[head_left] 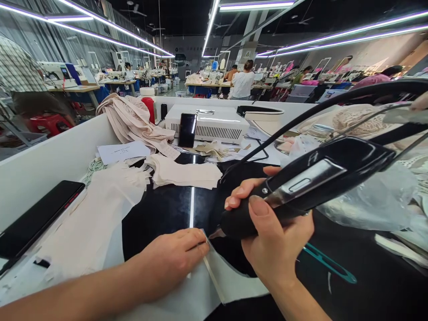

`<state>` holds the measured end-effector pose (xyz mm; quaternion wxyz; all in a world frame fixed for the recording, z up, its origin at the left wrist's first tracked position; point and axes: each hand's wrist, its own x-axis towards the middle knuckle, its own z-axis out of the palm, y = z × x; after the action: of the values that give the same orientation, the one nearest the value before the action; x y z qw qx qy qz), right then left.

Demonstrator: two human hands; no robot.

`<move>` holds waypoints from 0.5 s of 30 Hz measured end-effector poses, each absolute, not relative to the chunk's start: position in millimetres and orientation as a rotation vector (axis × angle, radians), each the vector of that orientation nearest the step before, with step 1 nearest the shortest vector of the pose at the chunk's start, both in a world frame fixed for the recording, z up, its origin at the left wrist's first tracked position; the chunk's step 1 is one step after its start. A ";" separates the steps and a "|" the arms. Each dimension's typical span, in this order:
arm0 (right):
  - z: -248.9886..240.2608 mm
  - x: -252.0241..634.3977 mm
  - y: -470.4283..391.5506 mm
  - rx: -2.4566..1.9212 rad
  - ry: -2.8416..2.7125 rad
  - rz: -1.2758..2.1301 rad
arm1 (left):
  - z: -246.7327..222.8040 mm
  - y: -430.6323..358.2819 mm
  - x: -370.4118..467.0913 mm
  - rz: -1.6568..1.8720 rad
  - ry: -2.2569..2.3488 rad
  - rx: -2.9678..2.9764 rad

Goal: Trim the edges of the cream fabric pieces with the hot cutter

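Observation:
My right hand (276, 243) is wrapped round a thick black corded hand tool (310, 178) with a silver panel on its body. Its small pointed metal tip (218, 233) reaches down to the left, close beside my left fingertips. My left hand (170, 256) is closed in a pinch on the upper end of a narrow pale strip (214, 278). That strip runs down toward me along whitish fabric (237, 281) on the black work surface (167, 214). Where the tip meets the strip, I cannot tell whether they touch.
Stacked cream fabric pieces (187, 173) lie ahead, before a white vented box (214, 122) and a leaning phone (187, 129). White fabric (96, 209) and a black device (40, 218) are left. To the right are a teal slotted tool (331, 263) and plastic bags (371, 196). Black cables arch overhead.

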<state>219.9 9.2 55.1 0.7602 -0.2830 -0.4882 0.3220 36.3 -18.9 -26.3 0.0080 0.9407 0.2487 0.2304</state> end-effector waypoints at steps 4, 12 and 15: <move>55.2 217.2 7.8 -0.624 -1.054 0.714 | -25.6 -18.2 36.5 0.760 0.763 2.941; 57.0 214.5 4.7 -0.657 -1.042 0.712 | -19.2 -17.9 38.1 0.817 0.762 2.930; 57.6 218.7 2.6 -0.657 -1.041 0.708 | -16.6 -17.7 37.6 0.822 0.775 2.915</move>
<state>218.7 2.6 57.6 0.7584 -0.3014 -0.4779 0.3250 37.6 -17.7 -16.6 0.0075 0.9324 0.2479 0.2630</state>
